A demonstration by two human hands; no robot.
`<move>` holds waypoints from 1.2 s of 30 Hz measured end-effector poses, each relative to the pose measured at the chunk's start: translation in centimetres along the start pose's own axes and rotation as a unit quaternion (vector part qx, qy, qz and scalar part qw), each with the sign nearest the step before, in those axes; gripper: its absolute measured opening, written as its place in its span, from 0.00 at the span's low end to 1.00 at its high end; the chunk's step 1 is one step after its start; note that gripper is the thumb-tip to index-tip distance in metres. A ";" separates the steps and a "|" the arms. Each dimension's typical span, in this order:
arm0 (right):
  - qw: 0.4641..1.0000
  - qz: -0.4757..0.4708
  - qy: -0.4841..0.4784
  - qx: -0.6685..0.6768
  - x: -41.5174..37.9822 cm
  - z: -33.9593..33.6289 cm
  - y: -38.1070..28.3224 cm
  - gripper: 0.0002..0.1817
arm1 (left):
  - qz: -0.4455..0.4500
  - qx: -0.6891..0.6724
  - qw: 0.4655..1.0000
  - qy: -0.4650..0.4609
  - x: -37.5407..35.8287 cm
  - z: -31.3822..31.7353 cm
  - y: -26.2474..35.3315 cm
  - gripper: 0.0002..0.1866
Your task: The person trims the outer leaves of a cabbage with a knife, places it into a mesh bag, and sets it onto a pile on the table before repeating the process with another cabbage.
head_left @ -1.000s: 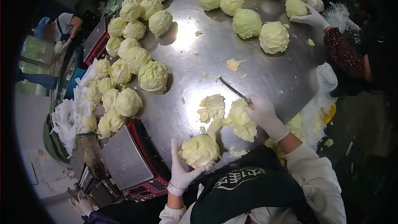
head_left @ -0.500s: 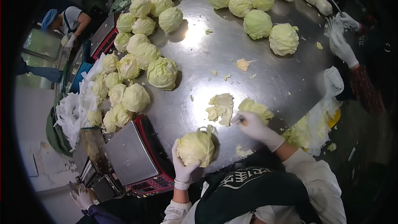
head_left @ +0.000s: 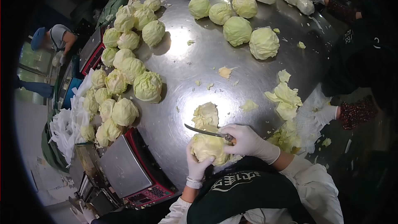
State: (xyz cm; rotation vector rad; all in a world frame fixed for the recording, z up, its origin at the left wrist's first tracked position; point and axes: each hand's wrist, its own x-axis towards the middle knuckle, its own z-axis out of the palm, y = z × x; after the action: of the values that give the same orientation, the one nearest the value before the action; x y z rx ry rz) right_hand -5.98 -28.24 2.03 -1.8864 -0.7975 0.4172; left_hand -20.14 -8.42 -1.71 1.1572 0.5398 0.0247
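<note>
A pale green cabbage point(head_left: 207, 148) rests on the steel table point(head_left: 178, 79) close in front of me. My left hand point(head_left: 198, 166), in a white glove, cups its near left side, fingers wrapped round it. My gloved right hand point(head_left: 252, 143) is closed on the handle of a knife point(head_left: 203, 131). The curved blade points left and lies across the top of the cabbage in this view. Just beyond is a loose, crumpled cabbage leaf point(head_left: 206, 115).
Several cabbages point(head_left: 132, 68) crowd the left side; more point(head_left: 237, 31) sit at the far side. A red scale point(head_left: 128, 170) stands at left. Trimmed leaves point(head_left: 286, 99) hang near the right edge beside a white mesh bag point(head_left: 309, 120). A co-worker's gloved hand point(head_left: 325, 116) is at that bag.
My right hand has come left with the knife over the cabbage. The leaf it had at its side now lies with the trimmings at the right. A co-worker's hand has moved to the mesh bag.
</note>
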 end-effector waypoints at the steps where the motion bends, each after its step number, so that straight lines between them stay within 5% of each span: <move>1: 0.999 0.025 0.030 -0.012 -0.2 -0.3 0.9 0.22 | 0.006 0.009 1.000 0.004 -0.1 0.0 -0.1 0.51; 2: 0.997 0.049 0.061 -0.024 -0.4 -0.8 2.4 0.19 | 0.007 0.010 1.000 0.005 -0.2 -0.1 0.2 0.51; 4: 0.962 0.169 0.114 -0.184 -1.8 -2.4 8.9 0.19 | -0.145 -0.234 0.961 -0.029 -0.2 -0.3 1.5 0.49; 9: 0.945 0.100 0.217 -0.223 -2.1 -4.5 2.4 0.26 | -0.245 -0.394 0.885 -0.039 -0.3 0.3 2.3 0.48; 11: 0.967 0.077 0.178 -0.167 -1.9 -3.1 0.9 0.30 | -0.303 -0.486 0.819 -0.044 -0.1 0.7 2.2 0.49; 13: 0.995 -0.027 0.093 0.006 -0.9 -1.5 -0.8 0.26 | -0.314 -0.477 0.819 -0.052 -0.2 1.2 2.2 0.49; 17: 0.996 -0.022 -0.006 0.085 0.2 -0.6 -0.7 0.23 | -0.350 -0.481 0.798 -0.096 -0.6 1.6 2.5 0.49; 19: 0.986 0.149 0.021 -0.064 1.1 -2.0 0.7 0.22 | -0.351 -0.502 0.784 -0.100 -1.0 1.0 2.1 0.50; 21: 0.970 0.188 0.058 -0.145 0.8 -3.4 4.3 0.23 | -0.351 -0.521 0.771 -0.103 -1.3 0.4 1.9 0.50; 23: 0.944 0.223 0.093 -0.225 0.7 -3.5 4.7 0.23 | -0.363 -0.605 0.694 -0.144 -1.4 0.3 1.6 0.47; 25: 0.993 0.000 0.116 0.023 -0.4 -2.9 1.7 0.22 | -0.355 -0.613 0.695 -0.123 -0.9 0.4 1.5 0.47; 27: 0.996 -0.068 0.029 0.039 -0.5 -2.3 -3.2 0.23 | -0.350 -0.619 0.695 -0.106 -0.5 0.6 1.0 0.46; 29: 0.993 -0.106 -0.023 -0.050 -1.1 -0.5 -3.6 0.23 | -0.298 -0.577 0.755 -0.095 -0.5 0.8 0.5 0.45; 30: 0.993 -0.112 -0.037 -0.025 -1.0 -0.4 -2.5 0.22 | -0.335 -0.662 0.661 -0.112 -0.8 1.8 1.4 0.45; 31: 0.993 -0.112 -0.033 -0.025 -0.8 -0.6 -1.3 0.22 | -0.337 -0.659 0.663 -0.113 -0.7 2.0 1.3 0.45; 33: 0.996 -0.002 0.078 0.050 -0.4 -1.9 1.0 0.21 | -0.354 -0.642 0.674 -0.086 -1.2 1.8 1.2 0.44; 35: 0.952 0.260 0.152 0.051 0.1 -4.9 2.6 0.25 | -0.370 -0.582 0.719 -0.089 -1.2 1.0 0.5 0.36; 36: 0.952 0.259 0.152 0.052 -0.1 -5.7 3.4 0.25 | -0.353 -0.572 0.729 -0.130 -1.2 1.5 0.7 0.35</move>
State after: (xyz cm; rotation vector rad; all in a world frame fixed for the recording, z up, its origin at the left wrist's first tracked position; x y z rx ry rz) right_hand -1.46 -33.02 1.42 -1.9839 -0.0647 0.4610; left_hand -20.42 -9.79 -0.21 -0.3142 0.5385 -0.4111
